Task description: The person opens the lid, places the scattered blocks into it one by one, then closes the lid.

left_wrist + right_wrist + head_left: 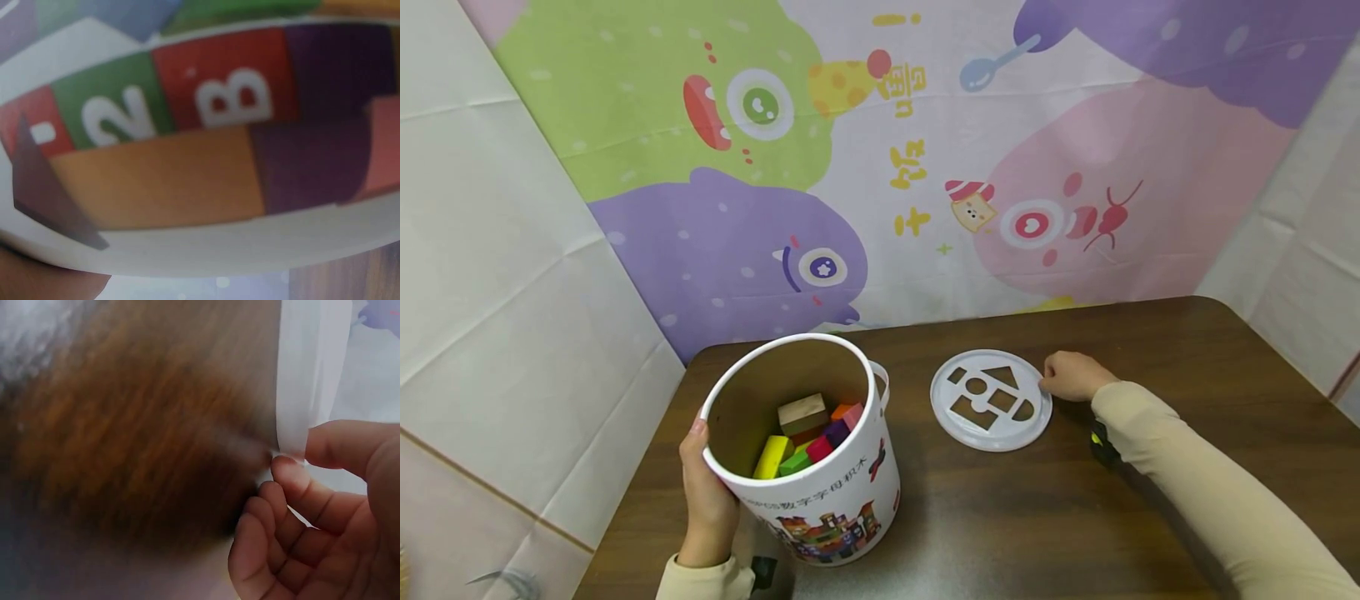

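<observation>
A white bucket (880,467) with printed block pictures stands slightly tilted on the left of the table. Inside it lie several coloured wooden blocks (775,454). My left hand (707,504) grips the bucket's left side, thumb up at the rim; the left wrist view shows the printed wall close up. To the right is a round white lid (947,421) with cut-out shapes, flat over the table. My right hand (1072,377) pinches the lid's right edge, with thumb and index finger (290,474) at the rim in the right wrist view and the other fingers curled.
The dark wooden table (1000,517) ends at a patterned cloth (910,283) hanging behind it. The bucket's white handle (882,385) faces the lid. A pale cloth (550,250) hangs along the left side.
</observation>
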The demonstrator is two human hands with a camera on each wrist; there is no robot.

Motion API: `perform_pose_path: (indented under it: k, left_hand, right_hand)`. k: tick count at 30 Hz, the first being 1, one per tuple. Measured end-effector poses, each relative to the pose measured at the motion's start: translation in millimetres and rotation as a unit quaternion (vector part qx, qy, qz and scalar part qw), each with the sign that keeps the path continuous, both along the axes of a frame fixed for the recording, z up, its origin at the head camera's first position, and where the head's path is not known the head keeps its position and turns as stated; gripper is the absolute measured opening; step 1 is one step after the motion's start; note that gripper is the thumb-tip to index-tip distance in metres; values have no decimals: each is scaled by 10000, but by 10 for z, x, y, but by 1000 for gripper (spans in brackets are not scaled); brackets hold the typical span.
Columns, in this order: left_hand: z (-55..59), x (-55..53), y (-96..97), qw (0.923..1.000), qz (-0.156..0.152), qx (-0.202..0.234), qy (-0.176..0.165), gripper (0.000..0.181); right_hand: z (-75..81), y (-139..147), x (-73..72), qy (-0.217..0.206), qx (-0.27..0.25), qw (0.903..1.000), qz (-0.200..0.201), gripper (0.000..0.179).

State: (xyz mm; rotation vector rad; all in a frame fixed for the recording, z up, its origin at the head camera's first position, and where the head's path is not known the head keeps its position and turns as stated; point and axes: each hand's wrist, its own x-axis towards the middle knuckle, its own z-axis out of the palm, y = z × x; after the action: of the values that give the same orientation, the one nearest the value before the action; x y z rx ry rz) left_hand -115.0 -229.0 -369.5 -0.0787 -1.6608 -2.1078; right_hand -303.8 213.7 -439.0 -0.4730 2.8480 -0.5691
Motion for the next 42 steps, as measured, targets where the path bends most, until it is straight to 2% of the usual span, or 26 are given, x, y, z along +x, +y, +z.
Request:
perform_pose_path:
  k: [5, 9, 15, 19, 23, 30, 34, 37, 39, 42]
  left_hand:
    - [3, -2, 3, 10000, -66, 13, 32, 51]
    - [6, -2, 4, 10000, -58, 30, 31, 51]
    - [7, 1, -2, 10000, -1, 80, 17, 50]
    - [5, 3, -6, 10000, 7, 49, 27, 51]
    - [5, 3, -9, 10000, -43, 70, 54, 50]
    - [1, -2, -16, 9999, -91, 83, 60, 50]
    - [-4, -3, -12, 9999, -53, 88, 9, 50]
    - [-8, -7, -10, 10000, -38, 73, 1, 50]
    - [-8, -9, -8, 10000, -23, 43, -3, 50]
    - [-6, -9, -8, 10000, -12, 28, 3, 51]
  right_hand:
    - [-11, -28, -24, -38, 345, 9993, 131, 26]
    - [-14, -34, -25, 36, 316, 9994, 102, 27]
    - [32, -1, -13, -85, -172, 9998, 50, 25]
    - [61, 21, -30, -449, -936, 9946, -66, 21]
    - [69, 23, -57, -890, -1918, 9772, -204, 24]
    - [161, -30, -33, -1464, -3199, 9350, -449, 36]
    - [278, -79, 10, -1487, -3624, 9191, -425, 40]
    - [394, -124, 58, -1365, -3771, 9147, -504, 43]
    - [486, -160, 98, -1305, -3947, 9077, -567, 45]
    - [635, -209, 155, -1245, -4393, 8874, -629, 44]
